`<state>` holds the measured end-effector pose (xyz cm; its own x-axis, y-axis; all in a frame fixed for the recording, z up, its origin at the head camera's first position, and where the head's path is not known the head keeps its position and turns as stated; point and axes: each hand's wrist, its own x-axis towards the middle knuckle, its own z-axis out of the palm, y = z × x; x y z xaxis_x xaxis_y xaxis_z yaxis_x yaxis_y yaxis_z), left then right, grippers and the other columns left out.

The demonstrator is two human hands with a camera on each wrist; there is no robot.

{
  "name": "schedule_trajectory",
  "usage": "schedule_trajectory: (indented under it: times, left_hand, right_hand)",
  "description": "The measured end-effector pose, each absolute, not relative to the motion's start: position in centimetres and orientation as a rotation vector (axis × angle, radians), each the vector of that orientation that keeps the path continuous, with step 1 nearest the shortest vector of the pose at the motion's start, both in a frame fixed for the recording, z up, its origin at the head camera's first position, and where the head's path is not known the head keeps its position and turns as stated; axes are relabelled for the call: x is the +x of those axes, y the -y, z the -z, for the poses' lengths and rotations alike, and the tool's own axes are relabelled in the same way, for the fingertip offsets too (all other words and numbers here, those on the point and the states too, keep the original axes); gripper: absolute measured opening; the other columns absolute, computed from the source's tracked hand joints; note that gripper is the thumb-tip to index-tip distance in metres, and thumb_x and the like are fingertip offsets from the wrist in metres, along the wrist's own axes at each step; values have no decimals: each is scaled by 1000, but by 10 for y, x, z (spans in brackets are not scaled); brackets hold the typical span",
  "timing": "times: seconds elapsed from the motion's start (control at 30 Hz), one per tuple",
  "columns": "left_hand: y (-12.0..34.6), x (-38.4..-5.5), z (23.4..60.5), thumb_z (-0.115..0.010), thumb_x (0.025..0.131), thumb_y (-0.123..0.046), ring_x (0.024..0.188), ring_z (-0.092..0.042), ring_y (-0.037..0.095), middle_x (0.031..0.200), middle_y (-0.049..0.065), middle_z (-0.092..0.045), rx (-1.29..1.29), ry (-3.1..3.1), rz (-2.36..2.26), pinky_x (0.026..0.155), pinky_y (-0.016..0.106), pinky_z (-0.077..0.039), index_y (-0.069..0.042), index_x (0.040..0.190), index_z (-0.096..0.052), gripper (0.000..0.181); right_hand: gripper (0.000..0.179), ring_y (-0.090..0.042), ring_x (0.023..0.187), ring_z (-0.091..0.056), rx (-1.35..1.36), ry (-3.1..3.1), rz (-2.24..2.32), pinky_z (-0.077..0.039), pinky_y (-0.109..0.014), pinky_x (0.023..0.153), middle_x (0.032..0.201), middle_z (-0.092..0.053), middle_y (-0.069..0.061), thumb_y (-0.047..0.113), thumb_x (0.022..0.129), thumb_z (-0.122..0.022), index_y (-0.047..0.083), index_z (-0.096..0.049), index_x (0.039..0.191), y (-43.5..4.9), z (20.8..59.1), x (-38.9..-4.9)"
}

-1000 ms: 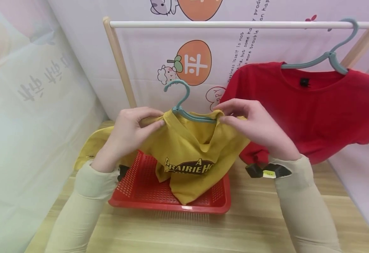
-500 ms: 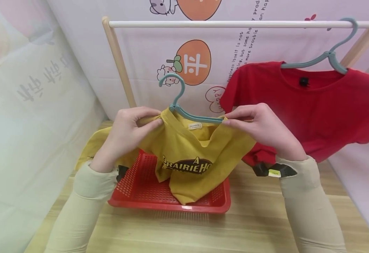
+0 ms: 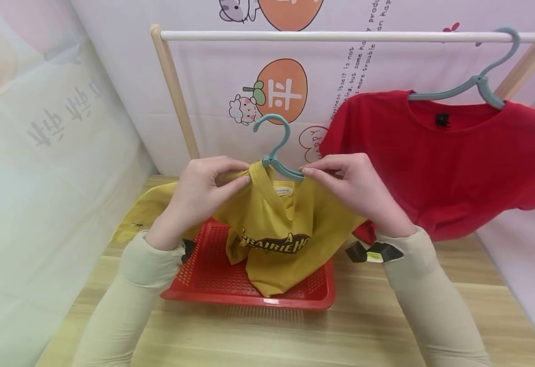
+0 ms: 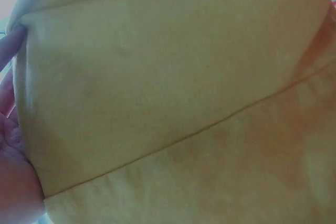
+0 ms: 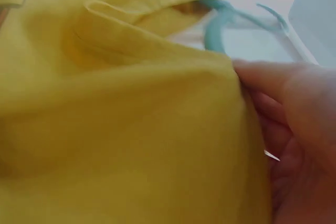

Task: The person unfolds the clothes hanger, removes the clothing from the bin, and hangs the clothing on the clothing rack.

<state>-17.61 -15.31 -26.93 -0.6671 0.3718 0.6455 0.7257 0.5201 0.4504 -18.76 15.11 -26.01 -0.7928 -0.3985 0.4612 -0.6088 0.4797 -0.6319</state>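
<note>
A yellow T-shirt (image 3: 272, 219) with dark printed lettering hangs between both hands, its lower part over the red basket. Its neckline holds a blue-green hanger (image 3: 283, 165), hook upward and off the rail. My left hand (image 3: 208, 191) pinches the shirt's left shoulder near the collar, thumb in front. On the other side, my right hand (image 3: 352, 183) pinches the collar edge beside the hanger's right arm. Yellow cloth (image 4: 168, 87) fills most of the left wrist view. In the right wrist view, my right thumb and fingers (image 5: 262, 77) grip the shirt's edge, close to the hanger (image 5: 214, 35).
A red basket (image 3: 249, 302) sits on the wooden table (image 3: 231, 336). Behind stands a rack with a white rail (image 3: 341, 36); a red T-shirt (image 3: 455, 163) hangs from it at right on another hanger. More yellow cloth (image 3: 145, 204) lies left, partly behind my left arm.
My right hand has first shifted right, then back left, drawing the neckline narrower. My left hand and the hanger have moved slightly right. Both hands still pinch the yellow T-shirt.
</note>
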Motion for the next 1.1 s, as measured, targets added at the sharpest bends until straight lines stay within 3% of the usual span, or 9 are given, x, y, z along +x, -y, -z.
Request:
schedule_trajectory:
  times: [0.13,0.37,0.67,0.77,0.93,1.1]
  left_hand:
    - [151,-176,268,-78,92,-14,93,-70,13,100,-2,-76,-884,2294,981,83,35,-55,-8,105,-80,15]
    - [155,-179,268,-78,92,-11,94,-71,14,100,0,-76,-851,2313,1015,83,34,-56,-7,105,-79,15]
    - [165,-180,264,-78,93,-24,91,-68,8,97,-9,-74,-859,2363,999,83,32,-54,-15,103,-80,13]
    - [173,-180,265,-76,95,-27,86,-67,9,96,-9,-74,-822,2382,964,78,31,-52,-16,103,-81,15]
    - [189,-180,265,-74,96,-25,66,-54,13,83,-5,-71,-736,2384,981,61,26,-42,-14,104,-81,15]
    - [202,-179,264,-73,97,-17,70,-60,10,87,-2,-74,-706,2341,1070,64,18,-47,-10,102,-80,11]
  right_hand:
    - [18,-14,72,-63,855,2469,-1243,-55,-22,66,95,-76,1,17,94,-76,9,-81,110,-142,261,-186]
    - [28,-9,91,-72,923,2581,-1223,-58,-23,81,102,-76,5,13,89,-81,16,-79,117,-145,254,-183]
    - [28,-7,90,-72,871,2552,-1207,-58,-22,80,100,-76,5,14,87,-83,16,-80,115,-157,253,-182]
    - [29,-8,91,-72,854,2541,-1220,-58,-22,79,100,-76,4,14,87,-83,17,-80,115,-163,251,-182]
    - [28,-10,91,-72,805,2551,-1216,-58,-21,79,101,-76,6,17,88,-83,19,-79,115,-174,247,-180]
    - [29,-12,92,-73,768,2565,-1234,-58,-22,79,102,-75,7,21,89,-82,18,-79,118,-182,245,-181]
